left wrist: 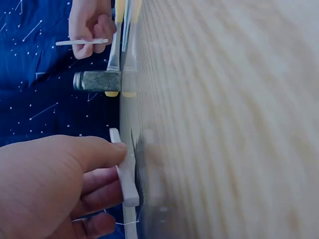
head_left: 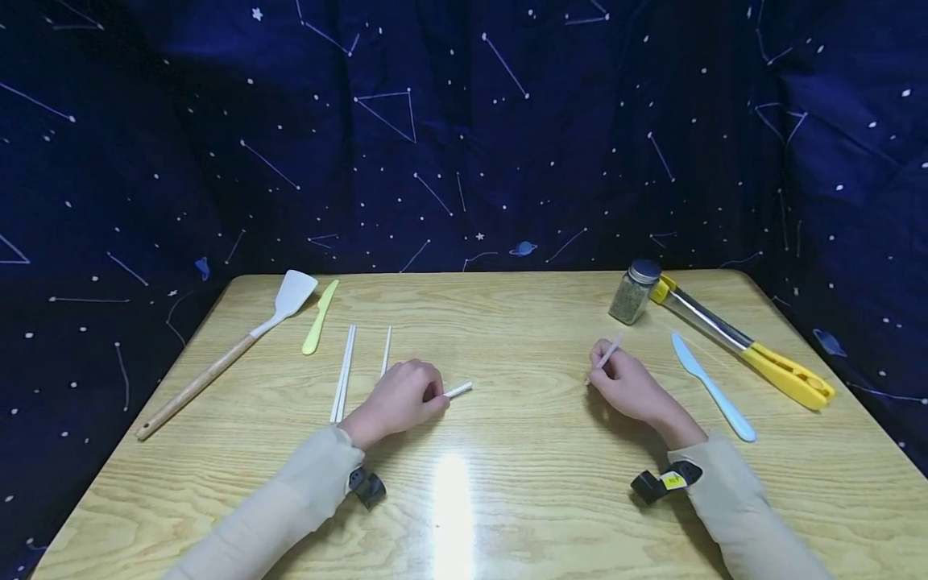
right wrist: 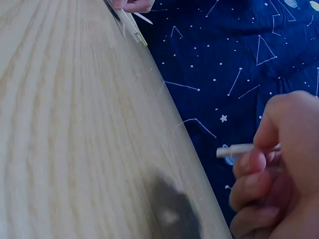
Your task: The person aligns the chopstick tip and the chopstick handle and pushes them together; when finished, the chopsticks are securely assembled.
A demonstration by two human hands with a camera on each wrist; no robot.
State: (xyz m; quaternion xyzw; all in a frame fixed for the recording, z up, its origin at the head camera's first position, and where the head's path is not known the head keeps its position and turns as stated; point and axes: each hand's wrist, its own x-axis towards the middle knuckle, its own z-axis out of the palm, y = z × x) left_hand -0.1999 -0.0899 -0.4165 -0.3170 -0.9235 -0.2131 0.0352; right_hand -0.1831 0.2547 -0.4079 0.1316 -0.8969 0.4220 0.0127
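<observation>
My left hand pinches a white chopstick rest, a short bar with a widened end, between thumb and fingers just over the table. Beside that hand lie a pair of white chopsticks and a single chopstick, whose near end the hand hides. My right hand holds a thin whitish stick, tilted and lifted above the table. One blunt end of this stick shows in the right wrist view, past curled fingers; its exact kind is unclear.
A white spatula with a wooden handle and a yellow-green knife lie at left. On the right are a spice jar, yellow-handled tongs and a light blue knife. A starry dark blue cloth hangs behind the table.
</observation>
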